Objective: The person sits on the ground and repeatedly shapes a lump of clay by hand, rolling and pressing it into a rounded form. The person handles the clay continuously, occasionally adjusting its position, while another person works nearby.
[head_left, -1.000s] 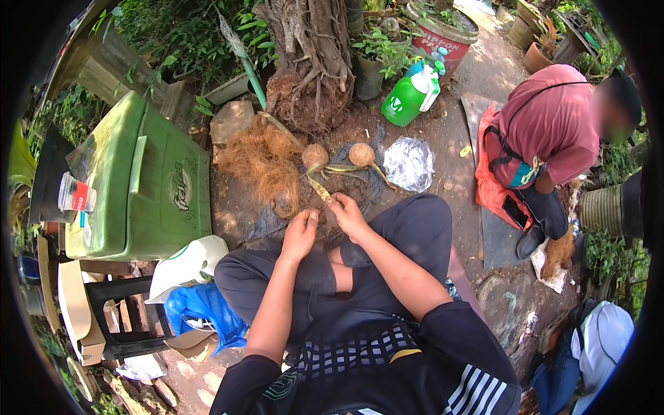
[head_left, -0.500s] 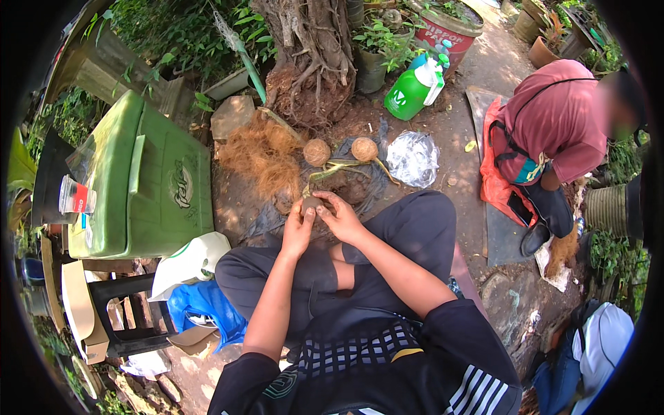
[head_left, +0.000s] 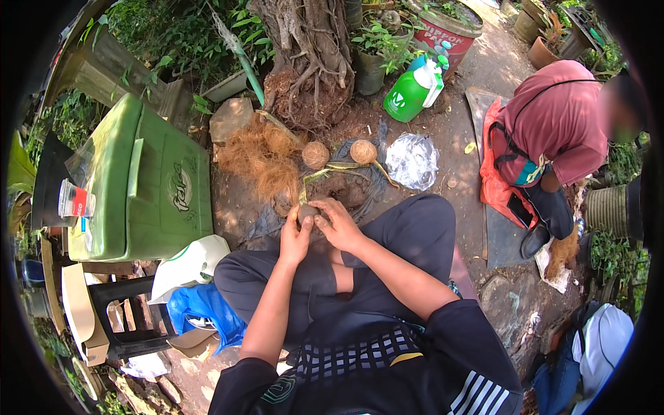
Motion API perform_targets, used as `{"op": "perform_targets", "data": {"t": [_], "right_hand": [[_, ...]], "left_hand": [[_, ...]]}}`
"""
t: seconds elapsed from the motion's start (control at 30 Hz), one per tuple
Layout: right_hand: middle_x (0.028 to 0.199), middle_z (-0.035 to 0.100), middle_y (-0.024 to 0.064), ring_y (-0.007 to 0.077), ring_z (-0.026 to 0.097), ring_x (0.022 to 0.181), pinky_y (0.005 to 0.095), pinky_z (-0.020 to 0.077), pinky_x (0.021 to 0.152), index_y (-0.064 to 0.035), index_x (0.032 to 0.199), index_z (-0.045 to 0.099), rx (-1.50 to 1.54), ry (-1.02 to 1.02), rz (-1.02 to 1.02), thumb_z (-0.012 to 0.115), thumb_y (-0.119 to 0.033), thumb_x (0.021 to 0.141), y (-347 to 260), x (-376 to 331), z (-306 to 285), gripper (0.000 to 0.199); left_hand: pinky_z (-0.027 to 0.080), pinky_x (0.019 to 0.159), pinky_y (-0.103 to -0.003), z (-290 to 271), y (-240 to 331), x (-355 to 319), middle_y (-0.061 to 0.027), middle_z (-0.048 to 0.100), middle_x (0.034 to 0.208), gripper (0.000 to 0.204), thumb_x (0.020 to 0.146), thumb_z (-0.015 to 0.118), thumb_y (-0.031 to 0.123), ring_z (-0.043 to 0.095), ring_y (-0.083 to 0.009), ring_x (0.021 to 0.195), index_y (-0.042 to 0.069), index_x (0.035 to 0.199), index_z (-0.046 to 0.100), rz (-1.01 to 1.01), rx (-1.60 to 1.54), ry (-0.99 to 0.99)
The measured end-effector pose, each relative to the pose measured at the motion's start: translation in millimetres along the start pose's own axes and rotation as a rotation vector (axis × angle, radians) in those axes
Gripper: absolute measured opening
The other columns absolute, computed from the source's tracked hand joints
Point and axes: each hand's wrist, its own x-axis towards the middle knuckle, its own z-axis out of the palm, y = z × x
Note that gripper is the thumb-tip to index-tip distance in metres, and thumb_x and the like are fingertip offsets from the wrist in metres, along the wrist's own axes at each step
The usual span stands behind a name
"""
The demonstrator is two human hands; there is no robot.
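Both my hands are wrapped round a dark ball of soil (head_left: 307,214) in front of my crossed legs. My left hand (head_left: 295,235) cups its left side, and my right hand (head_left: 337,225) presses on its right side with bent fingers. Yellowish-green strap leaves (head_left: 330,168) rise from the ball and lie away from me. Beyond them sit two fibre-wrapped balls (head_left: 315,155), the right one (head_left: 363,151) with a stem beside it. A mound of loose dark soil (head_left: 342,190) lies on a black plastic sheet (head_left: 373,185).
Brown coconut fibre (head_left: 259,159) is heaped at the far left, near a tree trunk (head_left: 304,41). A clear plastic bundle (head_left: 412,162) and a green spray bottle (head_left: 408,97) stand farther right. A green cooler box (head_left: 173,187) is on my left. Another person (head_left: 553,117) sits at right.
My hands and the soil ball have shifted slightly toward me and left, and the fingers have moved round it. The leaves have swung a little.
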Motion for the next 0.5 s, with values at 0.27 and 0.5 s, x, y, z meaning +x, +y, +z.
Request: {"op": "perform_targets", "data": {"t": [0.27, 0.5], "right_hand": [[0.134, 0.054, 0.0143, 0.0355, 0.048, 0.126, 0.0453, 0.039, 0.106, -0.0117, 0.134, 0.056, -0.205, -0.057, -0.113, 0.054, -0.03, 0.098, -7.0, 0.5, -11.5, 0.041], [0.141, 0.049, 0.0188, 0.0344, 0.048, 0.13, 0.0415, 0.0368, 0.109, -0.0048, 0.139, 0.05, 0.303, -0.041, 0.04, 0.051, -0.033, 0.102, -2.1, -2.7, -3.2, 0.047]], "left_hand": [[0.049, 0.091, -0.033, -2.1, -6.0, 1.3, -0.0152, 0.066, 0.111, 0.048, 0.095, 0.064, 0.024, 0.062, -0.0198, 0.103, -0.003, 0.132, 0.05, 0.03, -0.089, 0.028], [0.049, 0.092, -0.036, -1.7, 2.9, -0.6, -0.0199, 0.066, 0.11, 0.057, 0.09, 0.068, 0.014, 0.065, -0.0269, 0.105, 0.0, 0.138, 0.041, 0.053, -0.056, 0.134]]}}
